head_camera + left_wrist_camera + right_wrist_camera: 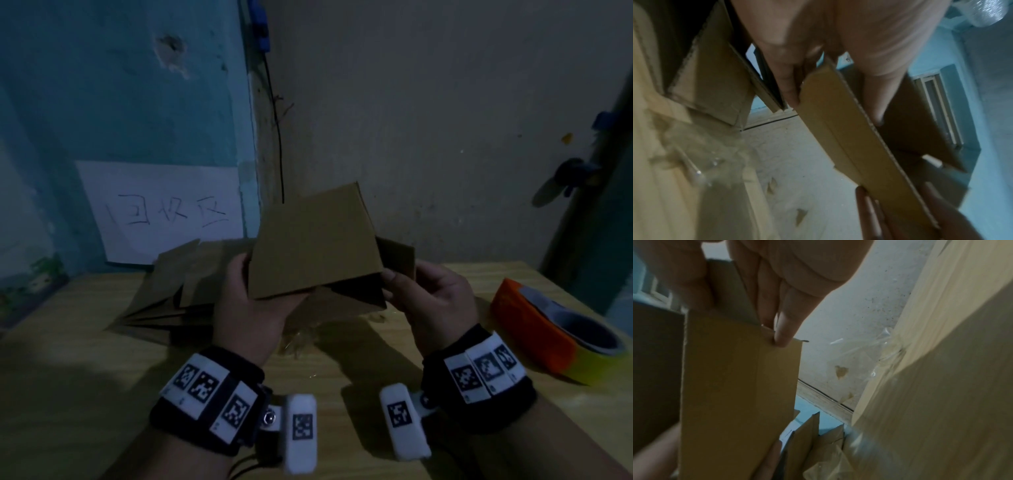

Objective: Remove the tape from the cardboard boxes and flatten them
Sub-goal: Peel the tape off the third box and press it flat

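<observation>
Two hands hold one cardboard box (315,246) above the wooden table (359,387): the left hand (248,308) grips its near-left edge, the right hand (430,298) pinches a right-side flap. Risk: uneven pull tears the flap. The box, half collapsed, may spring open again. Loose clear tape (301,337) below may restick to it.

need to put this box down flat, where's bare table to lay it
Bare wood lies along the near edge of the table, left of the left hand, and between the right hand and the tape roll. It is crowded at the back left, where the flattened boxes lie, and under the held box, where crumpled clear tape sits.
</observation>
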Demonstrator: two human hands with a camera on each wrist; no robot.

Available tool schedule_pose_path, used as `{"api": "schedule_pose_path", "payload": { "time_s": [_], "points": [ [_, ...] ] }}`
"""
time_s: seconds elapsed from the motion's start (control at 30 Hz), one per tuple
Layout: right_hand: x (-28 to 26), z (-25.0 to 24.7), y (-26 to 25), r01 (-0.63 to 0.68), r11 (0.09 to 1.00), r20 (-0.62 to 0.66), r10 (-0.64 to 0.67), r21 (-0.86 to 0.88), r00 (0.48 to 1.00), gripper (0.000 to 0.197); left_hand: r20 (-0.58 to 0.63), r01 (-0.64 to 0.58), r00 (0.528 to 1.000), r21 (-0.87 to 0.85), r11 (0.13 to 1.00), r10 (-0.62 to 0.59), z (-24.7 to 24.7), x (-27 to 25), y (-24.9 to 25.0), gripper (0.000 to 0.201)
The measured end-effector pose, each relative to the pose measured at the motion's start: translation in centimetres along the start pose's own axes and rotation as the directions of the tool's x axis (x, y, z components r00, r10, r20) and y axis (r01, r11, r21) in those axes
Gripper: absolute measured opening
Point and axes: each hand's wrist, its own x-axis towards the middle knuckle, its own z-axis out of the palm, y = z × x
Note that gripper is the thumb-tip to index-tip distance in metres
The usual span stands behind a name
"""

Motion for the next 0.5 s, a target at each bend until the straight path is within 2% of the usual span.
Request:
{"api": "schedule_pose_path", "payload": {
  "time_s": [0.17, 0.23, 0.3, 0.37, 0.4, 0.5],
  "points": [
    [0.0, 0.0, 0.3, 0.047, 0.998, 0.013, -0.047, -0.030, 0.999, 0.019, -0.026, -0.060, 0.998, 0.063, 0.996, 0.062, -0.3, 0.2, -0.6, 0.070],
    [0.0, 0.2, 0.3, 0.050, 0.998, 0.008, -0.049, -0.040, 0.999, 0.018, -0.032, -0.051, 0.998, 0.027, 0.998, 0.052, -0.3, 0.4, -0.7, 0.064],
    [-0.1, 0.3, 0.3, 0.041, 0.998, -0.009, -0.042, -0.054, 0.999, 0.018, -0.019, -0.033, 0.999, 0.000, 0.999, 0.033, -0.3, 0.5, -0.7, 0.050],
    [0.0, 0.3, 0.6, 0.005, 0.999, -0.061, -0.008, -0.046, 0.998, 0.020, 0.033, -0.057, 0.998, 0.016, 0.998, 0.056, -0.3, 0.3, -0.5, 0.027],
    [0.2, 0.3, 0.7, -0.025, 0.999, -0.090, 0.022, -0.027, 0.996, 0.019, 0.065, -0.053, 0.996, 0.004, 0.999, 0.053, -0.3, 0.1, -0.3, 0.023],
    [1.0, -0.3, 1.0, -0.115, 0.990, -0.180, 0.128, 0.078, 0.975, 0.021, 0.167, 0.011, 0.986, -0.055, 0.998, -0.002, 0.0, -0.4, 0.2, 0.039]
  ]
}}
